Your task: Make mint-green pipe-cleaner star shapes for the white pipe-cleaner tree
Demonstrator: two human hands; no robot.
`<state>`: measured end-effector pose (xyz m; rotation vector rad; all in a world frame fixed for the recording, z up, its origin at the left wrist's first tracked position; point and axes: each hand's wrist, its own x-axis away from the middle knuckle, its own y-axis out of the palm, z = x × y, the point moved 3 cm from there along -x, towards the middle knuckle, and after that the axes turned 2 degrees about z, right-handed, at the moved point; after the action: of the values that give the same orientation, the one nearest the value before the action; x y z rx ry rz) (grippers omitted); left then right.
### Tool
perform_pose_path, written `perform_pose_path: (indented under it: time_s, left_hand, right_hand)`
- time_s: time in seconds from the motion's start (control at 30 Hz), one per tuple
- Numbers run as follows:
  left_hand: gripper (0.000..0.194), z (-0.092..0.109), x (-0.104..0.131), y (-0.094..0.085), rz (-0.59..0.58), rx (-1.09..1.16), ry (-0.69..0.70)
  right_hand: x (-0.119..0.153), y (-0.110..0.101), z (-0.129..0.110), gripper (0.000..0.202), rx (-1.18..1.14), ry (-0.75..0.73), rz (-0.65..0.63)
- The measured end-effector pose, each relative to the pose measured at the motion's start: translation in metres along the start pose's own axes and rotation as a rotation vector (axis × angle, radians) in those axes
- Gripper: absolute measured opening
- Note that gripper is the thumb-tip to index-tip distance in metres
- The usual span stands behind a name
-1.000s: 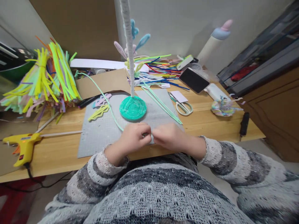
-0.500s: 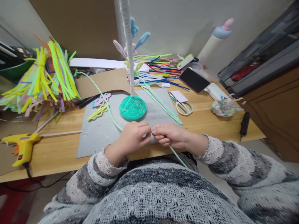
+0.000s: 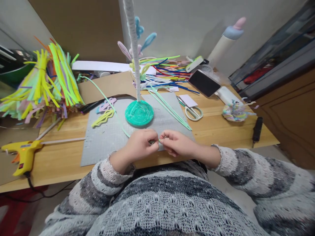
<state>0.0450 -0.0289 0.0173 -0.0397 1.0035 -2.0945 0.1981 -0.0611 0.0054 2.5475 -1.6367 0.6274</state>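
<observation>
Both hands meet at the front edge of the grey cutting mat (image 3: 98,154). My left hand (image 3: 144,142) is closed on a long mint-green pipe cleaner (image 3: 115,114), which curves away to the far left over the mat. My right hand (image 3: 177,143) pinches the same pipe cleaner close to the left fingertips; the fingers hide most of that spot. Just beyond stands a white wrapped stem (image 3: 135,65) on a round green coiled base (image 3: 139,113). Several loose mint-green pipe cleaners (image 3: 169,109) lie to its right. Yellow, pink and blue bent pipe-cleaner shapes (image 3: 103,118) lie to its left.
A yellow glue gun (image 3: 26,154) lies at left, below bundles of pipe cleaners (image 3: 44,85). Scissors (image 3: 194,113), a phone (image 3: 204,83), a pastel fuzzy piece (image 3: 235,111) and a black-handled tool (image 3: 257,131) are at right. Loose coloured pipe cleaners (image 3: 167,70) lie at the back.
The pipe cleaner's tail that hung below my right hand no longer shows. My right hand has turned, and its fingertips now pinch beside the left ones.
</observation>
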Motion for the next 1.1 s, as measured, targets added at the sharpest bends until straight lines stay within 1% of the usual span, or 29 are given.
perform_pose_path:
  time_s: [0.07,0.13,0.2,0.27,0.37,0.43,0.5,0.57,0.63,0.67,0.73,0.77,0.8,0.83,0.9,0.97,1.03,1.1]
  left_hand:
    - [0.014,0.001,0.000,0.001,-0.007,-0.042,0.043]
    - [0.015,0.001,0.001,0.001,-0.007,-0.081,0.071]
    - [0.016,0.002,0.001,0.001,-0.002,-0.118,0.089]
    - [0.016,0.002,0.001,0.001,-0.001,-0.141,0.107]
    - [0.017,0.001,0.001,0.002,-0.001,-0.146,0.114]
    - [0.017,0.002,0.001,0.002,-0.002,-0.123,0.098]
    - [0.015,0.002,0.001,0.002,-0.005,-0.067,0.049]
    - [0.014,0.002,0.001,0.003,-0.027,0.024,-0.034]
    - [0.012,0.001,0.001,0.005,-0.069,0.126,-0.117]
    - [0.011,0.000,0.001,0.006,-0.087,0.162,-0.141]
    - [0.011,-0.001,0.000,0.006,-0.091,0.171,-0.149]
    - [0.011,-0.001,0.000,0.005,-0.074,0.140,-0.136]
    - [0.011,-0.002,0.000,0.005,-0.056,0.093,-0.116]
    - [0.012,-0.002,0.000,0.005,-0.043,0.036,-0.092]
    - [0.016,-0.002,0.000,0.006,-0.039,-0.083,-0.033]
    - [0.019,-0.001,0.001,0.008,-0.058,-0.201,0.038]
    - [0.021,0.000,0.002,0.010,-0.068,-0.295,0.096]
    - [0.020,0.001,0.002,0.011,-0.070,-0.342,0.126]
  right_hand:
    - [-0.003,0.004,0.005,0.014,-0.376,0.244,-0.139]
    - [-0.003,0.005,0.008,0.018,-0.606,0.391,-0.226]
    - [-0.003,0.004,0.011,0.020,-0.699,0.468,-0.290]
    - [-0.002,0.004,0.012,0.019,-0.723,0.472,-0.318]
    - [-0.003,0.004,0.013,0.010,-0.701,0.377,-0.265]
    - [-0.004,0.005,0.012,0.012,-0.616,0.295,-0.209]
    - [-0.004,0.003,0.009,0.015,-0.433,0.158,-0.124]
    - [-0.001,-0.003,0.001,0.019,-0.123,-0.065,-0.027]
    - [0.005,-0.007,-0.006,0.022,0.169,-0.259,0.013]
    - [0.007,-0.008,-0.008,0.022,0.255,-0.308,0.007]
    - [0.010,-0.009,-0.010,0.021,0.336,-0.334,0.009]
    - [0.009,-0.009,-0.009,0.020,0.328,-0.309,0.035]
    - [0.007,-0.008,-0.007,0.019,0.291,-0.251,0.056]
    - [0.005,-0.007,-0.003,0.017,0.211,-0.154,0.057]
    - [0.000,-0.002,0.006,0.017,-0.044,0.096,-0.016]
    - [-0.003,0.004,0.011,0.019,-0.294,0.297,-0.124]
    - [-0.005,0.007,0.014,0.017,-0.457,0.400,-0.179]
    - [-0.006,0.008,0.016,0.016,-0.516,0.417,-0.178]
